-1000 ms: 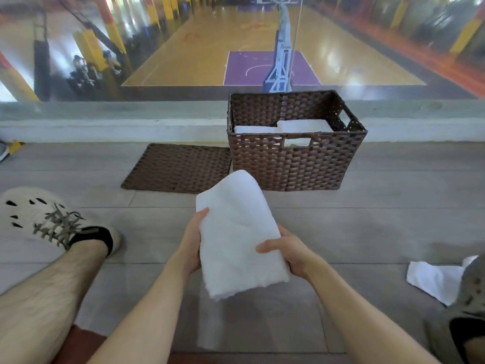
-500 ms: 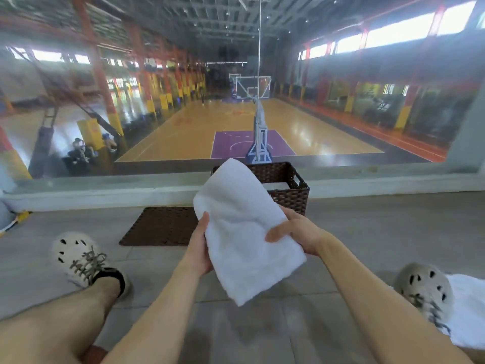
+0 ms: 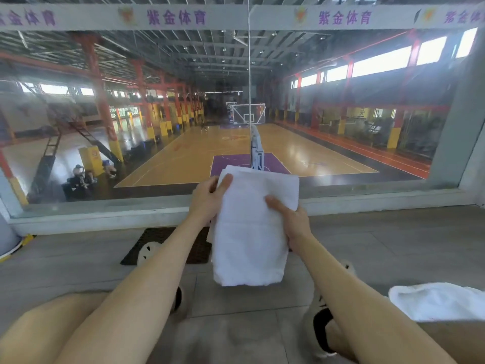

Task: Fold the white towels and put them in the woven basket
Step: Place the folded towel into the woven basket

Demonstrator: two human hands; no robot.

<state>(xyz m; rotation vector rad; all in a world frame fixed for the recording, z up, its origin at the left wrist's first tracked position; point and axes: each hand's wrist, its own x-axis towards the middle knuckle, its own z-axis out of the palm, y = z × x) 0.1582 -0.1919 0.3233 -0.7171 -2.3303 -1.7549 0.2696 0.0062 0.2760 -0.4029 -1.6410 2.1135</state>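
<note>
A grey tiled floor runs up to a low sill under a wide glass window. Beyond the window lies an indoor basketball court with a backboard at its near end. A banner with purple characters crosses the top of the pane.

The person sits on the floor with both bare arms stretched forward. The left hand grips the upper left corner of a folded white towel, with the thumb laid over the front of the cloth and the fingers curled behind it. The right hand clasps the right edge a little lower, its thumb pressed flat on the front face and its other fingers hidden behind the fabric. Between the two hands the towel hangs upright in the air as a long, thick rectangle. Its top edge is level with the far side of the sill and its rounded bottom fold hangs clear of the floor.

Behind the towel and the left forearm, a dark woven mat lies flat on the floor near the sill. A pale shoe with holes shows in front of the mat, partly covered by the left forearm. Under the right forearm a black sock is visible at the ankle. A second white towel lies loose and rumpled at the right edge, well apart from the held one.
</note>
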